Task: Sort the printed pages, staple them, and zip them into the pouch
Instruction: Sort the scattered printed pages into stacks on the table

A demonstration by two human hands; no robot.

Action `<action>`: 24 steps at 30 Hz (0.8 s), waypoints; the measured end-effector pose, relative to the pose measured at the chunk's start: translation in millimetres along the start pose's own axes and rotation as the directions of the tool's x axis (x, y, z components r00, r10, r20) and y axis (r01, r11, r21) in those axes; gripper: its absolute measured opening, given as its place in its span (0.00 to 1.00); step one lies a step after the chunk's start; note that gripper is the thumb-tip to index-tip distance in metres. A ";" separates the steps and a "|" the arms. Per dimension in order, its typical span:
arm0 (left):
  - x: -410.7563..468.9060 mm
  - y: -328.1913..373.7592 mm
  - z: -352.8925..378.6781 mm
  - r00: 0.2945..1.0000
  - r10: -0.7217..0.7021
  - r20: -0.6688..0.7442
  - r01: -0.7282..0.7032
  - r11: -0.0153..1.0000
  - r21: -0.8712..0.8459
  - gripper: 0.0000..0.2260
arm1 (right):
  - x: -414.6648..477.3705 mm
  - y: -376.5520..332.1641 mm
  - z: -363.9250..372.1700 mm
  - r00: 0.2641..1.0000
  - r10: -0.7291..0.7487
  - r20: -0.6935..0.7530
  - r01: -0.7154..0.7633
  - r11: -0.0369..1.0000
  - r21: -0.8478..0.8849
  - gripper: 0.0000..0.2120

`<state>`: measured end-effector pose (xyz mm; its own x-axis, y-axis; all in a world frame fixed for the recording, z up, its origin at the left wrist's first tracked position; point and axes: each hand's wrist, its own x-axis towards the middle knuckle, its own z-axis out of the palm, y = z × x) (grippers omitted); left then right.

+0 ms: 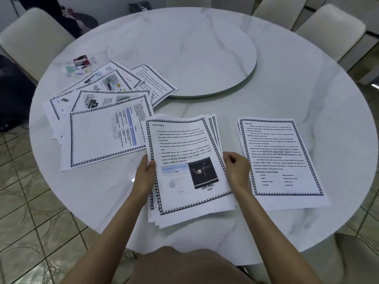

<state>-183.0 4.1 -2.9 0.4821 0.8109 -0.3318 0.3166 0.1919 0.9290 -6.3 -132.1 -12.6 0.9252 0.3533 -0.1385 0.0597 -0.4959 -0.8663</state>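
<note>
A stack of printed pages (pixel 184 144) with black checkered borders is held between both hands in front of me, its top sheet showing text and a dark monitor picture. My left hand (pixel 144 175) grips the stack's left edge, thumb on top. My right hand (pixel 236 168) grips its right edge. A second neat pile of pages (pixel 281 158) lies flat on the table to the right. Several loose pages (pixel 106 115) are fanned out at the left. A clear zip pouch (pixel 81 65) with colourful items lies beyond them at the far left.
The round white marble table (pixel 287 89) carries a raised turntable (pixel 194 58) at its centre. Cream chairs (pixel 32 37) stand around it. A dark stapler-like object (pixel 136 7) sits at the far edge. Tiled floor shows at the lower left.
</note>
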 end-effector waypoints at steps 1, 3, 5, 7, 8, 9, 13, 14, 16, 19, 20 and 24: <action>0.4 0.2 -1.9 1.000 0.013 -0.005 -0.013 1.000 -0.001 0.15 | 0.0 -1.4 0.3 1.000 0.003 0.025 -0.002 1.000 -0.001 0.09; 1.6 -1.7 -5.7 0.999 0.030 -0.014 -0.030 1.000 0.000 0.15 | -1.3 -4.7 3.1 0.995 0.044 0.089 -0.044 0.999 -0.005 0.09; 2.3 -5.8 -8.2 0.999 0.031 -0.018 -0.031 1.000 -0.001 0.15 | -3.1 -6.0 7.4 0.986 0.089 0.143 -0.084 0.996 -0.043 0.13; 2.2 -11.1 -10.1 1.000 0.019 -0.024 -0.019 1.000 -0.011 0.14 | -5.1 -6.3 11.7 0.977 0.107 0.187 -0.092 0.992 -0.088 0.14; 1.3 -12.5 -10.8 0.999 0.015 -0.030 -0.015 1.000 -0.016 0.14 | -5.9 -6.3 13.4 0.973 0.109 0.201 -0.090 0.991 -0.103 0.13; 0.1 -12.8 -11.5 0.999 0.016 -0.035 -0.017 1.000 -0.017 0.13 | -6.7 -6.3 14.6 0.972 0.106 0.209 -0.085 0.990 -0.109 0.12; -1.5 -10.2 -14.0 0.998 0.018 -0.058 -0.020 0.999 -0.032 0.12 | -5.8 -5.4 15.4 0.977 0.056 0.205 -0.036 0.994 -0.102 0.09; -1.1 -10.2 -15.5 0.998 0.015 -0.060 -0.017 0.999 -0.028 0.13 | -4.7 -4.3 15.2 0.977 0.040 0.207 -0.017 0.994 -0.109 0.07; 1.7 -13.7 -19.3 0.998 0.004 -0.062 -0.005 1.000 -0.018 0.14 | -2.7 -1.5 14.5 0.979 0.016 0.201 0.010 0.992 -0.127 0.07; 3.3 -18.5 -21.6 0.998 -0.003 -0.066 0.001 1.000 -0.019 0.13 | -0.1 2.7 13.3 0.986 -0.005 0.169 0.028 0.990 -0.139 0.11; 2.3 -18.4 -21.5 0.998 -0.002 -0.066 0.001 1.000 -0.012 0.13 | 1.0 3.4 12.9 0.989 -0.016 0.147 0.037 0.990 -0.139 0.11; 3.9 -20.6 -24.5 0.995 -0.020 -0.099 0.023 0.999 0.034 0.16 | 12.4 1.5 -0.5 0.998 -0.027 -0.058 0.021 0.994 -0.111 0.10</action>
<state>-207.6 16.9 -19.3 0.3924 0.8577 -0.3322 0.3551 0.1919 0.9149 5.5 -128.8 -15.3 0.9435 0.3197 -0.0867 0.1199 -0.5734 -0.8104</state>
